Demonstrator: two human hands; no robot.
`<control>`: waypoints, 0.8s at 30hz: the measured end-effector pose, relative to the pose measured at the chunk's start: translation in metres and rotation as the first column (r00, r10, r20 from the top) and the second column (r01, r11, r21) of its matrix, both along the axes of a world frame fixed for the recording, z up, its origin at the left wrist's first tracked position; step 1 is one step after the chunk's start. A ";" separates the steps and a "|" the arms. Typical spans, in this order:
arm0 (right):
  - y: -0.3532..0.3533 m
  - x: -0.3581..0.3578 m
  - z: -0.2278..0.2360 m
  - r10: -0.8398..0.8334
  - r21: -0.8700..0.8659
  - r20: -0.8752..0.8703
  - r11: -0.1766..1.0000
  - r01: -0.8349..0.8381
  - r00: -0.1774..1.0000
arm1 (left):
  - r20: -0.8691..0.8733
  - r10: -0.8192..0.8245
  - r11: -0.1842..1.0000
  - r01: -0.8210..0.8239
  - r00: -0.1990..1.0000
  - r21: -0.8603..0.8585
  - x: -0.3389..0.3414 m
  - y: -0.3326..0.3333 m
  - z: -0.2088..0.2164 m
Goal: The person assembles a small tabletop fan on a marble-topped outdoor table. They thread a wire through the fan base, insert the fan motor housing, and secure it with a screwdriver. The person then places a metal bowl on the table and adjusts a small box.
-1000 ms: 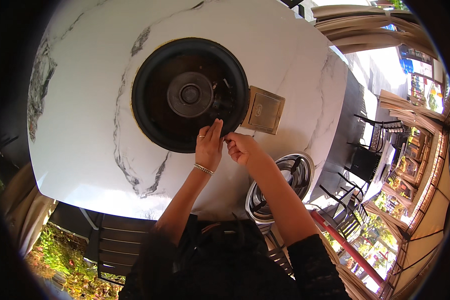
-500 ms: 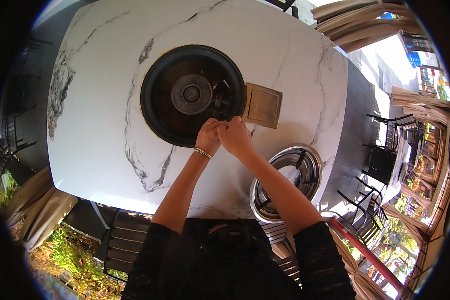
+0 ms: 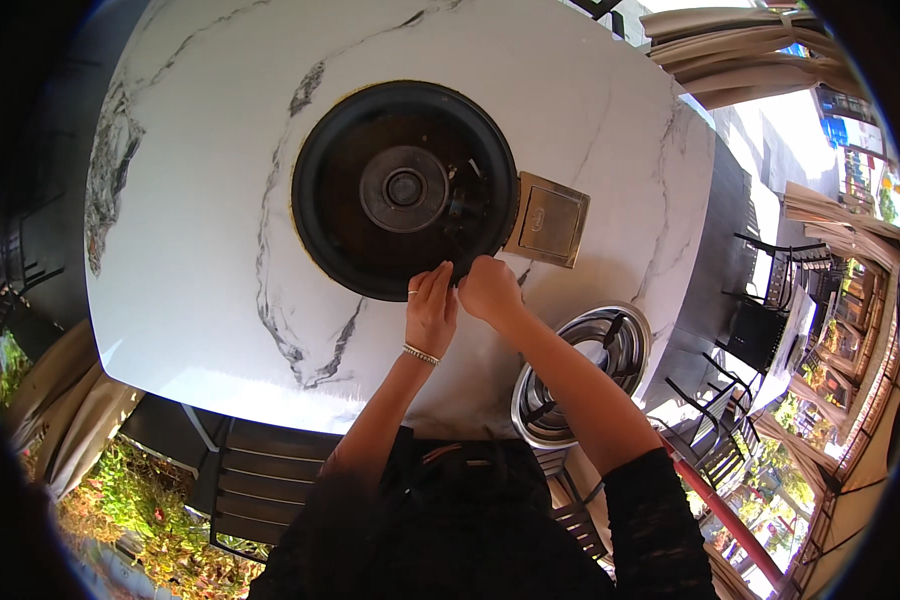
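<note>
A round black grill well [image 3: 315, 190] is sunk into a white marbled table, with a dark ringed disc [image 3: 403, 188] at its centre. My left hand [image 3: 431, 305], with a ring and a beaded bracelet, rests at the well's near rim. Its fingers stretch forward, their tips over the edge. Close to its right, apart from it by a small gap, my right hand [image 3: 491, 292] is closed at the same rim. Whatever its fingertips pinch is hidden under the curled fingers.
A brass-coloured square panel [image 3: 552, 222] lies right of the well. Near the table's right front edge sits a shiny steel ring-shaped pan [image 3: 635, 350] with black pieces on it, partly behind my right forearm. Slatted chairs [image 3: 270, 470] and tan curtains [image 3: 740, 50] surround the table.
My hands, which were touching with fingers together, have come slightly apart. The left fingers have straightened and the right hand has curled tighter. The whole view has shifted a little.
</note>
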State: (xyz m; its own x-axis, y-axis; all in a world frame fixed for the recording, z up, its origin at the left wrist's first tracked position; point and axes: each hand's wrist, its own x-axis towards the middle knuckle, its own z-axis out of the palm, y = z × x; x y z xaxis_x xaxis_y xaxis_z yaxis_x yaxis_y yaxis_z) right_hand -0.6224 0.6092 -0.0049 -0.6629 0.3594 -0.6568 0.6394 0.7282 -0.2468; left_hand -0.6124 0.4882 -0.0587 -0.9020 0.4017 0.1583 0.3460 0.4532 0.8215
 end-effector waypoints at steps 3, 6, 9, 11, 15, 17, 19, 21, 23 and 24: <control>0.020 -0.020 -0.008 -0.567 -0.334 0.418 0.630 0.701 0.710 | 0.012 0.041 0.999 -0.041 0.999 0.007 0.020 -0.011 0.013; 0.038 -0.019 -0.018 -0.664 -0.237 0.747 -0.208 0.949 0.041 | 0.072 0.053 0.998 -0.056 0.996 0.041 0.039 -0.015 0.024; 0.032 -0.007 -0.028 -0.523 -0.277 0.847 -0.589 0.759 -0.095 | 0.083 0.017 0.999 -0.020 0.996 0.037 0.059 -0.019 0.032; 0.024 -0.001 -0.032 -0.478 -0.294 0.872 -0.687 0.665 -0.108 | 0.082 0.004 1.000 -0.004 0.997 0.003 0.074 -0.025 0.038; 0.017 0.006 -0.020 -0.457 -0.313 0.887 -0.696 0.646 -0.064 | 0.099 0.009 0.998 -0.002 0.995 -0.070 0.107 -0.052 0.047; 0.012 0.016 -0.003 -0.519 -0.358 0.855 -0.616 0.702 -0.020 | 0.072 0.036 0.989 -0.025 0.997 -0.145 0.122 -0.069 0.049; -0.001 0.049 0.022 -0.613 -0.581 0.746 -0.408 0.704 0.260 | 0.111 0.087 0.978 -0.063 0.990 -0.200 0.139 -0.085 0.050; -0.015 0.094 0.045 -0.661 -0.736 0.559 -0.119 0.666 0.500 | 0.167 0.129 0.965 -0.086 0.977 -0.247 0.152 -0.094 0.051; -0.026 0.144 0.062 -0.644 -0.845 0.285 0.181 0.503 0.710 | 0.225 0.130 0.968 -0.074 0.966 -0.240 0.164 -0.096 0.052; -0.028 0.170 0.065 -0.621 -0.894 0.094 0.291 0.340 0.778 | 0.271 0.132 0.971 -0.070 0.954 -0.228 0.168 -0.096 0.053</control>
State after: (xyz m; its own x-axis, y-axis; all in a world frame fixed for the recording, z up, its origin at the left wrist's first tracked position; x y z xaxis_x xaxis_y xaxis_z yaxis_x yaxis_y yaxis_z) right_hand -0.4519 0.5813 0.0606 -0.7402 0.0381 -0.6713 0.6153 -0.3643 -0.6991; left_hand -0.4447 0.3926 -0.0055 -0.9345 0.3024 -0.1879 0.0575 0.6491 0.7585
